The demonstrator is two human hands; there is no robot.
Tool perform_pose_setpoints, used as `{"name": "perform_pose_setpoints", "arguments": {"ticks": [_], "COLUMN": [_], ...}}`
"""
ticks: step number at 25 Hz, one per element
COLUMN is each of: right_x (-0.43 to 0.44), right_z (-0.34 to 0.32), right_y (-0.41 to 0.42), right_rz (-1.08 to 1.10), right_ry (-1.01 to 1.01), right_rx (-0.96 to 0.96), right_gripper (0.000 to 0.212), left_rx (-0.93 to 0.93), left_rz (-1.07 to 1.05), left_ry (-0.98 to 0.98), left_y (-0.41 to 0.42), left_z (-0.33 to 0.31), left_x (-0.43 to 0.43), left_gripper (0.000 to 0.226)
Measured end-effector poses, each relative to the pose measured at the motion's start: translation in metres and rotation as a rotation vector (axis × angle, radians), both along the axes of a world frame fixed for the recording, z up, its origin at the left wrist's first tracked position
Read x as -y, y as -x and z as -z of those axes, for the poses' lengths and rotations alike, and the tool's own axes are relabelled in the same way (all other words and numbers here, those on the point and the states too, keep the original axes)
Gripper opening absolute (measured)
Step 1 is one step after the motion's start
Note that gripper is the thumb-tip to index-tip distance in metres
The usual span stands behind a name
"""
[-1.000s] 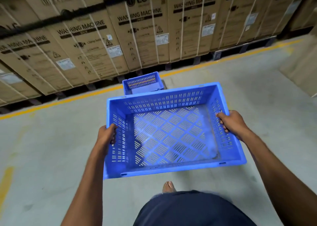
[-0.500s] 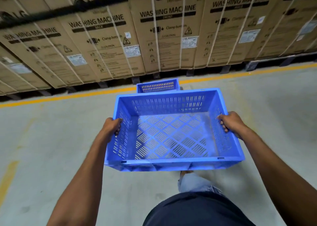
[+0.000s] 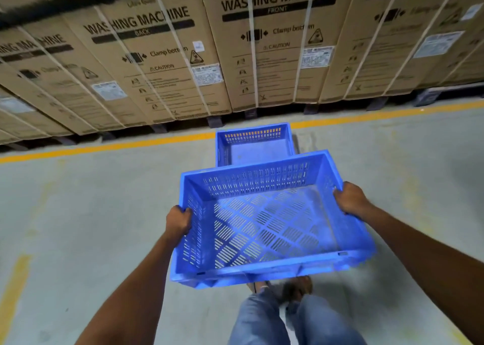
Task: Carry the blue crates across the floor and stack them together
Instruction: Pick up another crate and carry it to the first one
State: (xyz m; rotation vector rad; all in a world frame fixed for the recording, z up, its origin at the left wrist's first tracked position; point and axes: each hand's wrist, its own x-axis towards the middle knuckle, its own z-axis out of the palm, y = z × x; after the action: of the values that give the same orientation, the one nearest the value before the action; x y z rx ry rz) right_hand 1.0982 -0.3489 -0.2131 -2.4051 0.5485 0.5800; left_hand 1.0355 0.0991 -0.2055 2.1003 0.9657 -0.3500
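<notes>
I hold an empty blue perforated crate [image 3: 264, 229] in the air in front of me, tilted a little with its right side higher. My left hand [image 3: 178, 221] grips its left rim and my right hand [image 3: 350, 199] grips its right rim. Just beyond it a second blue crate [image 3: 255, 145] rests on the grey floor beside the yellow line; the carried crate hides its near edge.
A wall of cardboard washing-machine boxes [image 3: 262, 51] on pallets runs across the back, behind a yellow floor line [image 3: 117, 145]. Grey concrete floor [image 3: 78, 213] spreads left and right. My legs and feet [image 3: 282, 308] show below the crate.
I have walked closer to the boxes and the floor crate, which now looks larger and nearer. The carried crate has shifted right and tilted, still held by both hands.
</notes>
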Motion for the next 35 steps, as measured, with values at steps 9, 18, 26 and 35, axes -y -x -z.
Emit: {"name": "perform_pose_setpoints", "arguments": {"ticks": [9,18,26,35], "right_x": [-0.040,-0.055,-0.075,-0.078], "right_z": [0.186,0.328,0.377,0.380], "right_y": [-0.179,-0.389,-0.467,-0.480], "right_rz": [-0.014,-0.079,-0.180,-0.157], "right_ry": [0.166,0.335,0.452,0.514], "right_rx": [0.148,0.347,0.362,0.322], "right_gripper": [0.031,0.040,0.026,0.036], "left_rx": [0.053,0.244,0.245,0.224], "left_rz": [0.064,0.156,0.224,0.307], "left_ry": [-0.090,-0.300,-0.435,-0.519], "left_y": [-0.195,-0.397,-0.472,-0.505], "left_z": [0.197,0.345,0.394,0.399], "left_x": [-0.048,-0.073,-0.079,-0.072], "left_gripper": [0.023,0.021,0.023,0.018]}}
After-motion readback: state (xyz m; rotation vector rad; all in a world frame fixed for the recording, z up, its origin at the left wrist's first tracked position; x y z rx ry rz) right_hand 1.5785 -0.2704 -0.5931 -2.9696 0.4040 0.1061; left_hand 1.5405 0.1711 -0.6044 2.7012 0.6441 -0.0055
